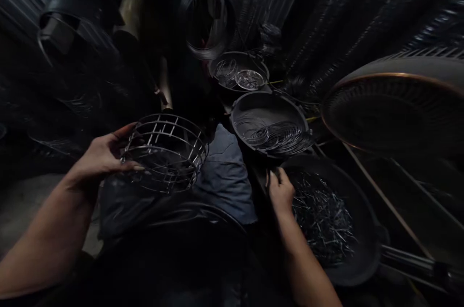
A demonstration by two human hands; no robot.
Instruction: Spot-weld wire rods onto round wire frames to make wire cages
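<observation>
A round wire basket frame (174,168) is held over my lap, tilted a little. My left hand (105,152) grips its left side, with the thumb and fingers closed round the rim wires. At the left edge of a dark basin (362,249) full of short metal rods (322,215) is my right hand (281,188). Its fingers are bent together, and whatever they may hold is too dark to make out. Just beyond that hand stands a bowl (250,104) with many thin wire rings (286,137) in it.
Farther back is another bowl (237,55) with wire rings and a small shiny dish (249,80). A coil of wire (192,51) hangs behind it. On the right a large round fan-like guard (391,77) juts in. A machine with a cylindrical part (131,7) is at the upper left.
</observation>
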